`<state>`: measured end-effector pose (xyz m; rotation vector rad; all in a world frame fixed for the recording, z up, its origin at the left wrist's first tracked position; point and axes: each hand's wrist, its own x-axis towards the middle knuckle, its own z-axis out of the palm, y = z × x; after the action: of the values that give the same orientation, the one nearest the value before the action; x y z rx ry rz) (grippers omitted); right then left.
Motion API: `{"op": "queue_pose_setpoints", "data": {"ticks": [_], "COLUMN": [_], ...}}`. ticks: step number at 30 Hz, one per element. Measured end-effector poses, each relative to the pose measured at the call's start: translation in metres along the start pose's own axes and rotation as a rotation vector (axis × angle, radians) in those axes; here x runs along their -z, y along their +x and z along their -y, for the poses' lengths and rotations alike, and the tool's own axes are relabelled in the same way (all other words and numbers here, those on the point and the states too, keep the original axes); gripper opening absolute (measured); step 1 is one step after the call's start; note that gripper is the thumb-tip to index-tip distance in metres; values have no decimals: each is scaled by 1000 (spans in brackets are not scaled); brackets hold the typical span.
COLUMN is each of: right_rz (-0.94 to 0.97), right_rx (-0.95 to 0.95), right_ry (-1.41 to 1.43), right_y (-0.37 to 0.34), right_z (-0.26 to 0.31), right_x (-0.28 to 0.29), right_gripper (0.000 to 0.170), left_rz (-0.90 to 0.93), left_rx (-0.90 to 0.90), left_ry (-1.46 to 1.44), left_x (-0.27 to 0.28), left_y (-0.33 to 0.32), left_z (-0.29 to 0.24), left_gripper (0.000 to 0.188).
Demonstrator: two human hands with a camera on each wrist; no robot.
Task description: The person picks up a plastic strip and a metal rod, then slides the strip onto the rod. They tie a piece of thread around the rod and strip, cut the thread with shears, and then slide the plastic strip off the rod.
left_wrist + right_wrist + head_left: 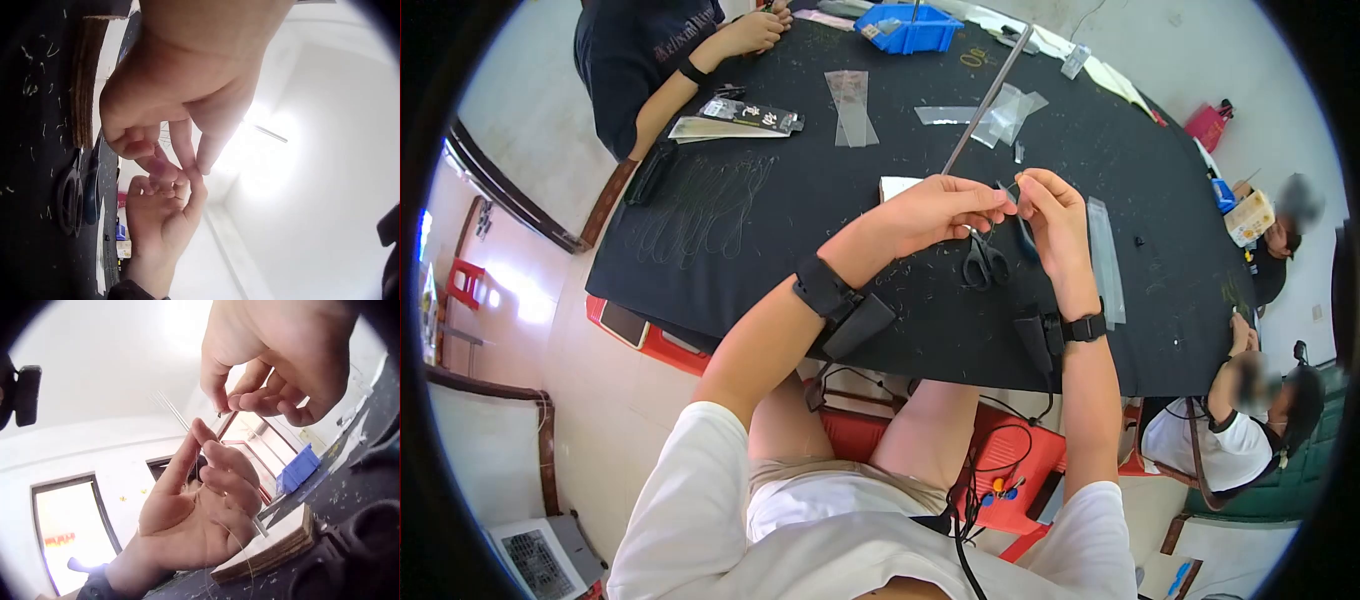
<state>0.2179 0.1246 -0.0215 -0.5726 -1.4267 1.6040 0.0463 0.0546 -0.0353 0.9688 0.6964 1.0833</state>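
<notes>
The left forearm [752, 335] and right forearm [1092, 410] reach across the near edge of the black table [940, 335]. Above it, the left hand [940, 213] bends inward, thumb and forefinger pinched; the right hand [1057, 222], just beside, likewise pinches, remaining fingers curled.

This looks like a small handcraft workshop: a shared black-covered counter [1170, 160] is strewn with clippings [29, 89], with scissors [984, 249] near the centre, a blue plastic bin [930, 40] at twelve o'clock and looped fine line [735, 215] at ten. Other people sit around it at about half past ten [650, 60], three [1270, 270] and four [1200, 435].
</notes>
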Motion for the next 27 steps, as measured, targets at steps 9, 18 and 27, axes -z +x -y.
{"op": "queue_pose_setpoints", "data": {"ticks": [9,18,27], "right_rz": [-60,-52,-60], "right_rx": [223,348,320], "right_ry": [-439,-626,-696], "right_y": [16,37,38], "right_z": [86,129,135], "right_x": [-43,-84,-89], "right_gripper": [11,14,15], "left_rz": [152,190,160], "left_rx": [-79,-125,-140], "left_ry": [-230,-402,-420], "left_x": [-3,-8,-7], "left_y": [-4,-10,-9], "left_z": [1,-5,-6], "left_gripper": [25,25,23]}}
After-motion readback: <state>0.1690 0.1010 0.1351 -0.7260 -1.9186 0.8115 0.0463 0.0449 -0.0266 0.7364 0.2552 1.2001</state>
